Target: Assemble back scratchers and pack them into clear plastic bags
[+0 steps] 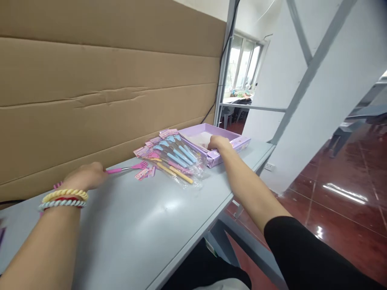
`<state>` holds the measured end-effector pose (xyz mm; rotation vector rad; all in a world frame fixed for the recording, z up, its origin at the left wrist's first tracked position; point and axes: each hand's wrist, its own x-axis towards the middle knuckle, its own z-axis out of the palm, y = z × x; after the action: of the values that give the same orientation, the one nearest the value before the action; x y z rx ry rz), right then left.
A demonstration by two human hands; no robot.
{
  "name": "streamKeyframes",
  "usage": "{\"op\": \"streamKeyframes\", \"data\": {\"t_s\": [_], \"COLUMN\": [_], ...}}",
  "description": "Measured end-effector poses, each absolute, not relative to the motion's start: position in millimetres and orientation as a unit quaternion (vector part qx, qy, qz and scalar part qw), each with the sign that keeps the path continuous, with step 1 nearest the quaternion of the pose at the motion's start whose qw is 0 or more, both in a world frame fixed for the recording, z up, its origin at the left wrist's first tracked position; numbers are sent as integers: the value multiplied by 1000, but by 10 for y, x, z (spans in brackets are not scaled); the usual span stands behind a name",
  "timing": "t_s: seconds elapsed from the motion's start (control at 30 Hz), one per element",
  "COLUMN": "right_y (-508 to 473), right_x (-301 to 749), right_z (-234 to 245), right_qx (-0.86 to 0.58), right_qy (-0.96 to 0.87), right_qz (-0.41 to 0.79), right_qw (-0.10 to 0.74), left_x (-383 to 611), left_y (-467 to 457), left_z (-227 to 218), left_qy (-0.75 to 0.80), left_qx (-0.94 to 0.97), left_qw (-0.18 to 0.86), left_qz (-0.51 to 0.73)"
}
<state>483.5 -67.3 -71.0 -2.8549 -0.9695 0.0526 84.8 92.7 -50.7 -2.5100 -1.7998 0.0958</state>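
My left hand is closed round the handle of a pink back scratcher with a small hand-shaped head, lying low over the grey table. Coiled bands in yellow, red and pale blue circle that wrist. My right hand reaches far across and grips the near edge of a shallow lilac box. Between the hands lies a pile of bagged scratchers in blue, pink and yellow, with pink header cards.
A tall cardboard sheet stands along the table's back edge. The table's right edge drops to a glossy red floor. White slanted metal beams rise at the right, with a window behind.
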Motion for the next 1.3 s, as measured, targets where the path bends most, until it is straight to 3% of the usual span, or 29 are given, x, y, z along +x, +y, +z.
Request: {"op": "streamKeyframes", "data": {"t_s": [0.1,0.4,0.97,1.3], "right_y": [-724,-758,-766,-704], "right_x": [4794,4909,4920,4990], "right_z": [-711,-779,-717,-750], "right_qx": [-942,-911,-886,-889], "right_qy": [-323,-344,-402,-420], "right_qz": [-18,-95,-36,-21], "right_qw": [87,206,229,183], "left_x": [805,729,780,809], "left_y": [657,46,14,-60], "left_z": [-539,-709,-800,-829], "left_qy": [-591,-605,-609,-621], "left_qx": [-804,-796,-791,-782], "left_qw": [-10,-15,-48,-54], "left_qz": [71,29,39,11]}}
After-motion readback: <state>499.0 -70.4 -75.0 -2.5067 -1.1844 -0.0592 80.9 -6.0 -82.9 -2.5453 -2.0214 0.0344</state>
